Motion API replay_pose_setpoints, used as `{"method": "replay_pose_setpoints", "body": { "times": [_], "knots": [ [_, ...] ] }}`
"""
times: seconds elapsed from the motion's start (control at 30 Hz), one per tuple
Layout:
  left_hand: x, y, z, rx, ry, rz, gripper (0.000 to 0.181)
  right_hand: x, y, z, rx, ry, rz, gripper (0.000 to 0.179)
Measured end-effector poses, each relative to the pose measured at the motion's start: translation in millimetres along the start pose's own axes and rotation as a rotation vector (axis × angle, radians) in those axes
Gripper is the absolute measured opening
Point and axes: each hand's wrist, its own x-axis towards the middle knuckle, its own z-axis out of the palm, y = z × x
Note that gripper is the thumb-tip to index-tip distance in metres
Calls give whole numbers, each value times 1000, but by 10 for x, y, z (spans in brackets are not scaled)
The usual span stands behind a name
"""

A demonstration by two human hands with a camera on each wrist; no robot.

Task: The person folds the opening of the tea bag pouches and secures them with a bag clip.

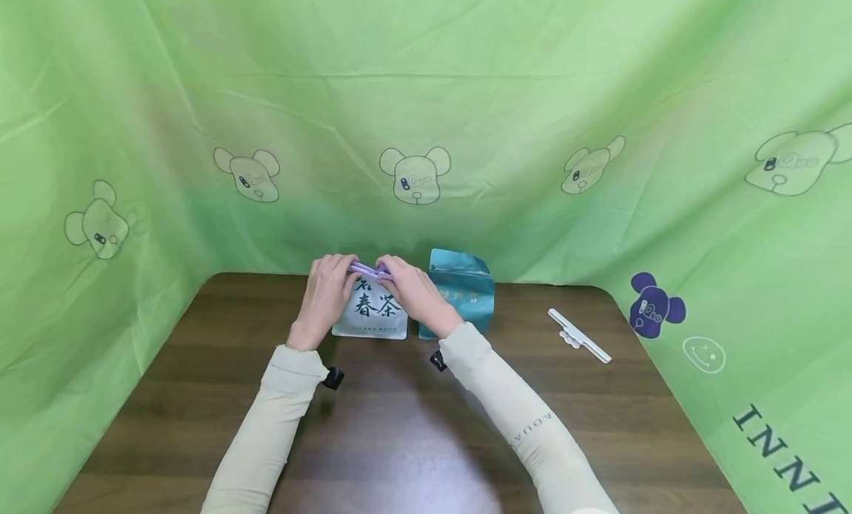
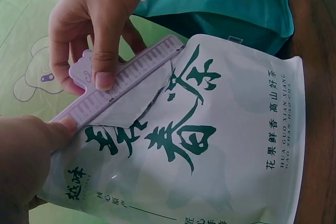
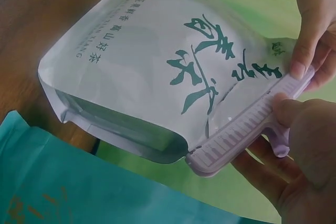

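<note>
A white tea bag (image 1: 373,322) with green characters stands near the table's back edge, its top folded over at a slant. Across that fold lies a purple bag clip (image 2: 123,85) printed with a row of bars. My left hand (image 1: 325,296) pinches one end of the clip and the bag's top corner. With thumb and fingers, my right hand (image 1: 419,292) grips the clip around its scalloped handle. In the right wrist view, the clip (image 3: 236,127) runs along the folded edge, both thumbs on its front.
A teal pouch (image 1: 469,292) stands just right of the white bag, behind my right wrist. On the right of the wooden table (image 1: 373,440) lies a white bag clip (image 1: 579,335). Green cloth (image 1: 413,92) printed with bear heads hangs around the table's back and sides.
</note>
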Motion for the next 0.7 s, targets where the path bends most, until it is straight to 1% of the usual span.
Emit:
{"method": "replay_pose_setpoints", "body": {
  "times": [0.23, 0.5, 0.6, 0.63, 0.7],
  "knots": [
    [12, 25, 6, -2, -3, -7, 21, 11, 52, 9, 7, 15, -16, 19],
    [15, 25, 1, 13, -11, -10, 21, 13, 80, 38, 14, 19, -4, 20],
    [37, 26, -48, 24, -44, -16, 21, 23, 65, 26, 1, 9, -2, 20],
    [53, 30, -74, 27, -66, -22, 22, 30, 51, 9, -7, -8, 3, 20],
    [101, 50, -137, 30, -130, -44, 23, 48, 5, -55, -30, -58, 19, 21]
  ]
}}
